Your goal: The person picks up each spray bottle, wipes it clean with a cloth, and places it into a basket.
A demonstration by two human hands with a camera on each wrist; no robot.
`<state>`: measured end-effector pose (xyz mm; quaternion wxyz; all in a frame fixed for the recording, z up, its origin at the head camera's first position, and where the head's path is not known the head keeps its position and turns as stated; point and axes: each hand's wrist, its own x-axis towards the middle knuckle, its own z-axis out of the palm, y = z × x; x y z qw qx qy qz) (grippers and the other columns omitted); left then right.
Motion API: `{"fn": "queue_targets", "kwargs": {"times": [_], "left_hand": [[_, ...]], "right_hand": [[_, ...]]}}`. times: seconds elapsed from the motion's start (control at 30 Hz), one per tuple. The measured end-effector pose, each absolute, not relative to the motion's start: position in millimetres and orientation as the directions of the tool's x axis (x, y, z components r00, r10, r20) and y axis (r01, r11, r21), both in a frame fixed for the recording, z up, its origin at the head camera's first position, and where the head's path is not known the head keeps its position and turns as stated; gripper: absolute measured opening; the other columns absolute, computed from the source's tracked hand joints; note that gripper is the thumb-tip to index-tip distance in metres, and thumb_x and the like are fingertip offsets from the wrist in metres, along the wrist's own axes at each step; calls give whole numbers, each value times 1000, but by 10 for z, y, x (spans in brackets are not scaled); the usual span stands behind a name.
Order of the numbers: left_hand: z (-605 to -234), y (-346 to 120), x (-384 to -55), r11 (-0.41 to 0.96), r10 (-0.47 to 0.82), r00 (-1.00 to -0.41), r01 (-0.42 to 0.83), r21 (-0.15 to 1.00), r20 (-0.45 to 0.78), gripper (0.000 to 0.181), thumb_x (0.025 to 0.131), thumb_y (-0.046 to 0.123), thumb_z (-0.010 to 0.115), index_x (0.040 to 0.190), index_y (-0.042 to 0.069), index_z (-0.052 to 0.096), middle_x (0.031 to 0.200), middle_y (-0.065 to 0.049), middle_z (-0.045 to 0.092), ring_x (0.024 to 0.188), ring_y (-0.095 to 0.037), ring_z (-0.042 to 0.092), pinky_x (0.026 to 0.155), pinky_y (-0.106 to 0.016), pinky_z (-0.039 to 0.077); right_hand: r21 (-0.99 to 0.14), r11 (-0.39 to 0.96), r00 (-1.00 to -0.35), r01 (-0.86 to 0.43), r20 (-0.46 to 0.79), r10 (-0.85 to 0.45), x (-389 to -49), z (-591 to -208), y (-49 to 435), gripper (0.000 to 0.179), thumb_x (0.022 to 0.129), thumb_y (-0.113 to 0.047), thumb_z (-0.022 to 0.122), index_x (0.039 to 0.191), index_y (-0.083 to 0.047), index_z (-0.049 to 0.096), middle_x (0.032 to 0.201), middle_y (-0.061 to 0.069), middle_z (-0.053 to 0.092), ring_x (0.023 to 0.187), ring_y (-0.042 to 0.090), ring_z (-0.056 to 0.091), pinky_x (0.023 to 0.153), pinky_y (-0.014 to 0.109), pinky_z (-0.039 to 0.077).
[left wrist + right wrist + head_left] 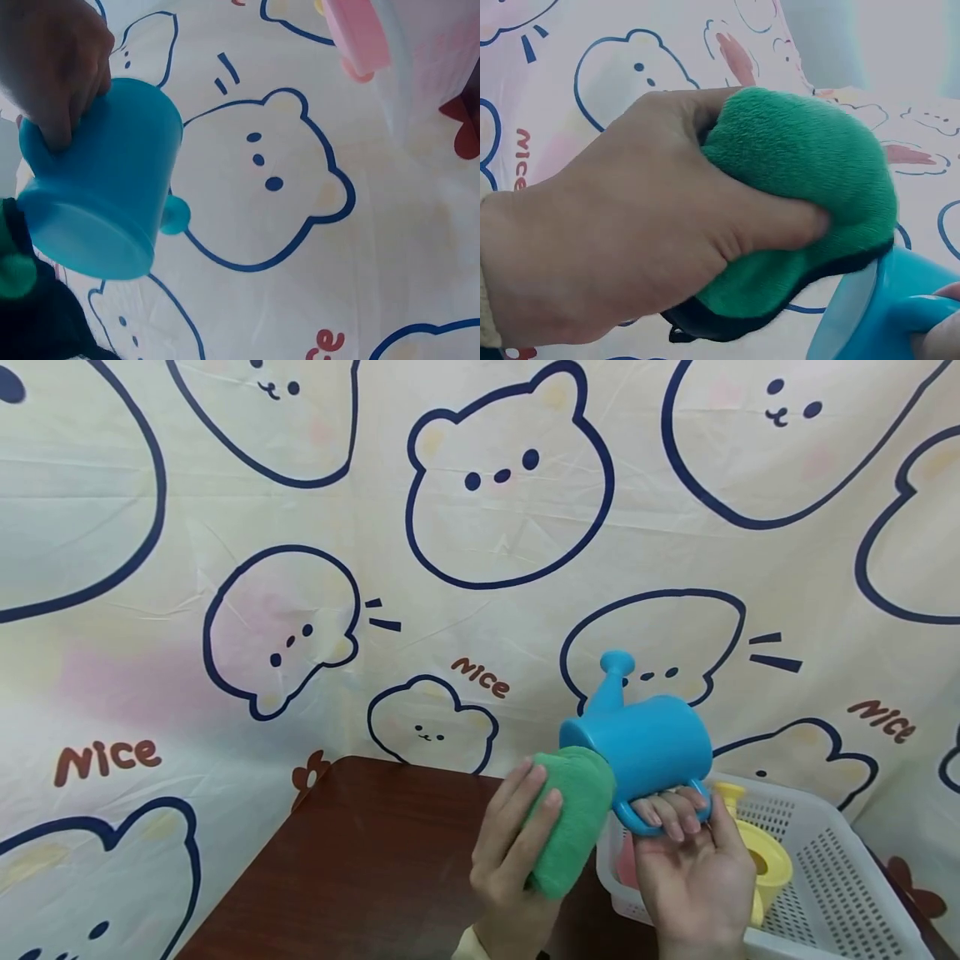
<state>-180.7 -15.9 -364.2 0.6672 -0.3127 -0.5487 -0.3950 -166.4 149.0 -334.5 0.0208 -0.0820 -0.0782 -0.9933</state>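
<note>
My left hand (513,852) holds a folded green cloth (573,818), fingers along one side. The right wrist view shows that hand's thumb across the cloth (810,157) and the cloth's dark edging. My right hand (693,868), palm turned up, grips a blue watering can (652,743) by its handle. The can is held in the air on its side, with its spout (609,689) pointing up. The cloth lies against or just in front of the can's left end. In the left wrist view, fingers curl through the handle of the can (112,172).
Behind the hands, a white perforated basket (840,860) stands on the right. It holds a yellow watering can (768,860) and something pink (627,864). The dark brown table (360,860) runs to a wall covering (420,610) printed with cartoon animals.
</note>
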Motion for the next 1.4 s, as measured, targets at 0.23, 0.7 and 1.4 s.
{"fn": "queue_targets", "kwargs": {"times": [0.23,0.7,1.4], "left_hand": [[-3649,-204,-1840,546,-200,106,837,21,974,27,102,11,69,127,3,73,137,-19,69,138,-32,61,113,-40,54],[-3628,-352,-1893,630,-269,-10,754,184,963,33,102,19,71,132,5,72,135,-19,69,132,-33,65,111,-34,52],[-3610,-310,-1828,499,-193,-463,712,493,865,68,79,0,90,142,12,67,141,-14,69,120,-34,73,92,-50,63]], "right_hand": [[120,-989,-965,88,256,-55,-1612,-3373,1430,37,112,-42,44,99,-8,49,80,9,44,70,26,40,77,40,36],[-29,-991,-945,134,298,-136,-1580,-3359,1418,35,113,-42,45,101,-10,53,79,5,47,70,22,45,76,34,39],[3,-998,-947,56,317,-52,-1578,-3335,1426,40,110,-34,47,86,-5,59,70,8,46,65,26,46,68,39,36]]}}
